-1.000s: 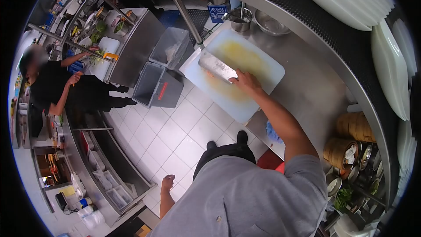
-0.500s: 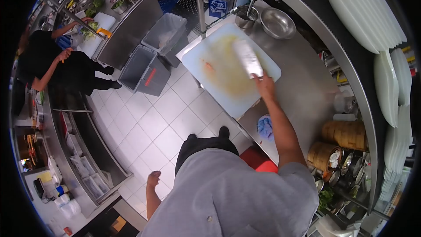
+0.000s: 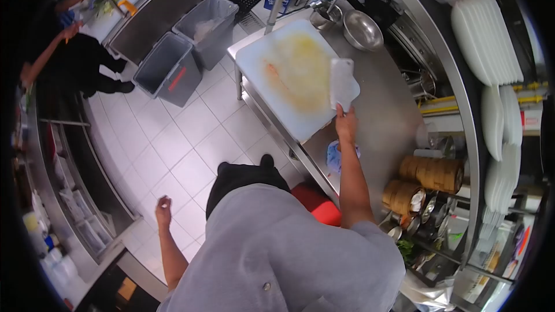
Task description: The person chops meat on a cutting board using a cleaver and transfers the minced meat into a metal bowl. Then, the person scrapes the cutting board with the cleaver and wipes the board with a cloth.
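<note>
My right hand [image 3: 346, 122] is closed round the handle of a wide metal cleaver [image 3: 342, 81]. The blade lies over the right edge of a white cutting board [image 3: 260, 84], which has yellow stains and a few orange scraps. A crumpled blue cloth [image 3: 334, 157] is on the steel counter, just left of my right forearm. My left hand [image 3: 163, 211] hangs over the tiled floor, its fingers curled; whether it holds anything is too small to tell.
Metal bowl [image 3: 363, 30] and pot [image 3: 325, 16] stand behind the board. Bamboo steamers [image 3: 430, 173] are at the right, under a shelf of white plates [image 3: 485, 40]. Grey bins [image 3: 165, 69] stand on the floor at the left. A co-worker [image 3: 84, 60] is at another counter.
The cleaver has moved from the board's left part across to its right edge, with my right hand on it. The whole view has turned and shifted.
</note>
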A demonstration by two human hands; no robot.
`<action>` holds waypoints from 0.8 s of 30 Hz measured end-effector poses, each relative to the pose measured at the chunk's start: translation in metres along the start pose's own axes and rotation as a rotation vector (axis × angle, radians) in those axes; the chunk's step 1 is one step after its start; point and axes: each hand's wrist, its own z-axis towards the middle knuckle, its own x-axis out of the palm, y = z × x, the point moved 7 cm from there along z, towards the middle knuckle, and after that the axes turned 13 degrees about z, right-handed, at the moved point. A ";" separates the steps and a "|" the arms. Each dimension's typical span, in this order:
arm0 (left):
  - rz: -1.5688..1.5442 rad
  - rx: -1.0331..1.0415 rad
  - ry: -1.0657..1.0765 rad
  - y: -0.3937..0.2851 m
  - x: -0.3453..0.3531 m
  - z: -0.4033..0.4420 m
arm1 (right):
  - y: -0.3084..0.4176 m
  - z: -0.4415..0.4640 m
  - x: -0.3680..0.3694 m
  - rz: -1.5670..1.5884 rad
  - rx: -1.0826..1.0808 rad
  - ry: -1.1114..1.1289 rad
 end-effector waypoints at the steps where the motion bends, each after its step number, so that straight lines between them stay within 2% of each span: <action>1: -0.059 -0.066 -0.026 0.013 -0.004 0.004 | -0.010 -0.008 0.003 -0.022 -0.017 0.011; 3: -0.117 -0.192 -0.038 0.025 -0.001 -0.003 | -0.014 -0.027 0.004 -0.277 -0.081 -0.077; 5: -0.093 -0.261 0.156 0.039 0.025 -0.011 | 0.016 -0.061 0.042 -0.295 -0.094 -0.030; 6: -0.032 -0.246 0.244 0.072 0.056 -0.008 | 0.037 -0.080 0.056 -0.296 -0.091 0.011; 7: 0.100 -0.090 0.321 0.104 0.091 -0.001 | 0.054 -0.084 0.058 -0.299 -0.085 0.008; 9: 0.207 -0.068 0.672 0.112 0.114 -0.014 | 0.077 -0.085 0.078 -0.264 -0.044 0.132; 11: 0.102 -0.012 0.658 0.083 0.081 -0.006 | 0.057 -0.077 0.064 -0.227 0.002 0.110; 12: -0.017 0.035 0.641 0.067 0.070 -0.001 | 0.043 -0.074 0.043 -0.216 -0.020 -0.016; 13: 0.063 0.082 0.353 0.064 0.050 0.014 | 0.037 -0.074 0.028 -0.205 -0.051 -0.135; 15: -0.031 -0.028 0.118 0.054 0.006 0.030 | 0.028 -0.086 0.021 -0.295 -0.014 -0.164; 17: -0.111 -0.130 0.084 0.067 -0.011 0.041 | 0.030 -0.099 0.027 -0.374 0.033 -0.206; 22: -0.038 -0.217 0.353 0.137 0.010 0.064 | 0.057 -0.130 0.091 -0.232 0.063 -0.170; 24: -0.043 -0.228 0.375 0.144 0.005 0.068 | 0.073 -0.132 0.112 -0.217 0.105 -0.189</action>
